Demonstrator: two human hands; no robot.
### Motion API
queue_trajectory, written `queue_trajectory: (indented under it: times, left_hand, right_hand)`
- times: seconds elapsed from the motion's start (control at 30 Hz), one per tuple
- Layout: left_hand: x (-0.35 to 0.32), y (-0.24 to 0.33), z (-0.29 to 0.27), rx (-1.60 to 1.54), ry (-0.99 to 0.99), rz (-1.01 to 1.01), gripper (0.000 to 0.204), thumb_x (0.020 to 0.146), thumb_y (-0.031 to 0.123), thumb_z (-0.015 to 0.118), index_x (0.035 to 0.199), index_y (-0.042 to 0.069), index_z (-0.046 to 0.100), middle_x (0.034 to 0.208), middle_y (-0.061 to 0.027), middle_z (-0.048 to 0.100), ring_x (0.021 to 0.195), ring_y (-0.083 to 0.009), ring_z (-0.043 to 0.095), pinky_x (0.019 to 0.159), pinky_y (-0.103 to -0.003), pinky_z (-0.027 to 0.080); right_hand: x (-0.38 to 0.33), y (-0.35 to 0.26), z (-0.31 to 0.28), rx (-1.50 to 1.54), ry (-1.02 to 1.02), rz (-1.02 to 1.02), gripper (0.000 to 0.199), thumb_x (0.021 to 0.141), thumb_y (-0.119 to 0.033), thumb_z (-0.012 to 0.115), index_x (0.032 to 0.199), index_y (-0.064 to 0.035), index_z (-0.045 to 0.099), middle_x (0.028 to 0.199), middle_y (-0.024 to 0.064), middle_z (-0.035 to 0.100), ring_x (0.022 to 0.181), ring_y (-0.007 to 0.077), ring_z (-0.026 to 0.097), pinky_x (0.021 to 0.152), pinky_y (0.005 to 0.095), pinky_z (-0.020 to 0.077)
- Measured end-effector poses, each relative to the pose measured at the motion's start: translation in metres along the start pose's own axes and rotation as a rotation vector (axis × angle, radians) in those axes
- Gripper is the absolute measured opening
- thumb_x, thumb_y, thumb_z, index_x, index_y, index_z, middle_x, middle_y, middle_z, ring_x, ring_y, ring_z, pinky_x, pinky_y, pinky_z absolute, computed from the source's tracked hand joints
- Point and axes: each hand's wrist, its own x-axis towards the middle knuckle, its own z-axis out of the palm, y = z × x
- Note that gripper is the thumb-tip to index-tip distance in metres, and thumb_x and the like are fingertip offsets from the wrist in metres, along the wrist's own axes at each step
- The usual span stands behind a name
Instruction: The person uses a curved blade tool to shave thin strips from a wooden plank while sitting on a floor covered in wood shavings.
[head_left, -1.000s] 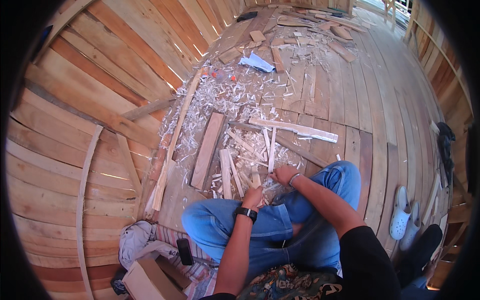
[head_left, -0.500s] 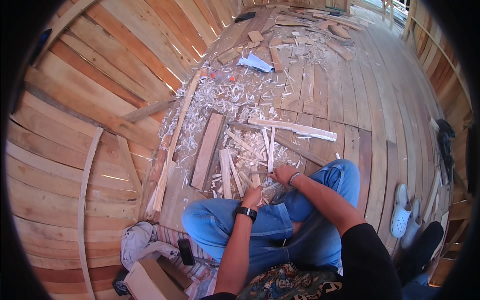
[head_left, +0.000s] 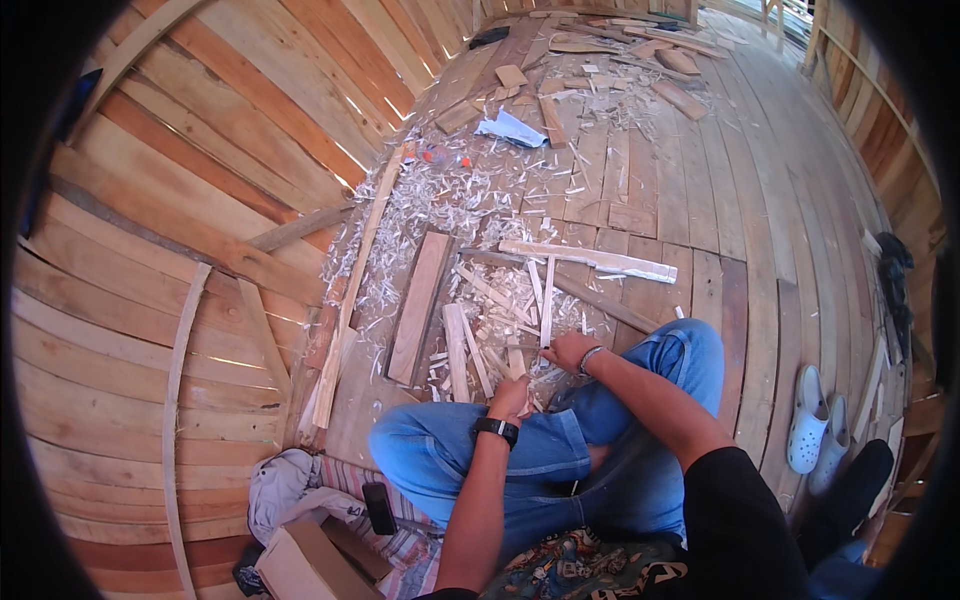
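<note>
Two bare hands work close together in front of the crossed legs of a person in blue jeans (head_left: 440, 440), seated low on a plank floor (head_left: 735, 190). The left hand (head_left: 510, 397), below a dark wristwatch (head_left: 496, 430), is closed around the lower end of a short, pale piece of wood (head_left: 515, 358) that points away from the body. The right hand (head_left: 570, 352), with a bracelet (head_left: 590, 358) at its wrist, is curled around what looks like a thin, dark blade (head_left: 531, 349), reaching leftward to the wood; its handle is hidden in the fist. Just beyond lie pale chips (head_left: 508, 302). Left of them are a narrow light slat (head_left: 456, 350) and a broader reddish-brown board (head_left: 420, 307); across the far side rests a whitish-edged stick (head_left: 590, 259). Curly shavings (head_left: 440, 200) spread farther out, near a crumpled white sheet (head_left: 512, 128). At lower left, a black phone (head_left: 379, 508) lies on striped cloth beside a cardboard box (head_left: 310, 565). Light-coloured clogs (head_left: 807, 430) stand at right.
</note>
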Motion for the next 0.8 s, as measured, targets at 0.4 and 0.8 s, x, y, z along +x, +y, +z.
queue_trajectory:
  times: [0.4, 0.8]
  left_hand:
    - [0.006, -0.009, -0.001, 0.063, 0.005, 0.027, 0.019, 0.093, 0.022, 0.046, 0.085, 0.005, 0.046, 0.053, -0.0028, 0.045, 0.037, -0.0129, 0.042, 0.031, -0.026, 0.027]
    - [0.006, -0.009, 0.000, 0.074, -0.007, 0.009, 0.021, 0.092, 0.023, 0.048, 0.087, 0.003, 0.049, 0.054, -0.0039, 0.048, 0.038, -0.0140, 0.045, 0.031, -0.026, 0.030]
  right_hand:
    - [0.003, 0.001, 0.010, 0.044, 0.056, 0.088, 0.052, 0.090, -0.050, 0.045, 0.093, -0.0044, 0.069, 0.092, 0.0204, 0.067, 0.088, 0.0361, 0.064, 0.079, 0.0460, 0.0507]
    - [-0.002, -0.003, 0.010, 0.025, 0.014, -0.004, 0.054, 0.091, -0.051, 0.042, 0.091, -0.0045, 0.069, 0.089, 0.0189, 0.067, 0.086, 0.0367, 0.064, 0.077, 0.0466, 0.0505]
